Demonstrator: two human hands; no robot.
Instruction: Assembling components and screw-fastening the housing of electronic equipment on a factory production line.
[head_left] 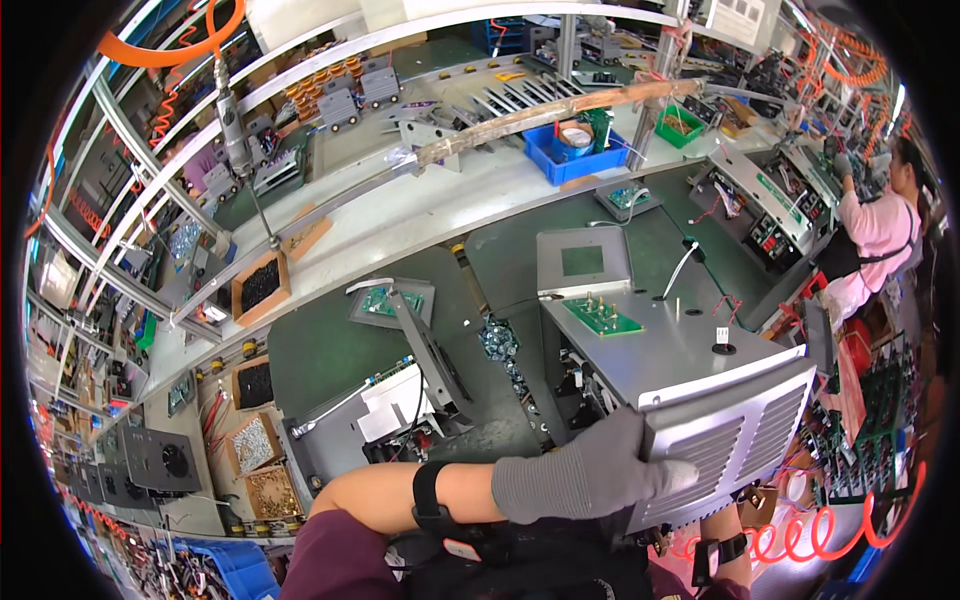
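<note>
My left hand, in a grey knit glove, grips the left edge of a silver louvred metal panel. Its thumb lies across the slotted face while the fingers go behind, out of sight. The panel stands tilted against the near end of a grey metal housing. My right forearm comes up below the panel, which hides the right hand. On top of the housing lies a green circuit board with brass posts. A white cable sticks up from a hole farther back.
Left of the housing stands an open metal unit with a white sheet. Screw boxes line the bench's left side. A power screwdriver hangs at upper left. A blue bin sits beyond. A co-worker in pink works at right.
</note>
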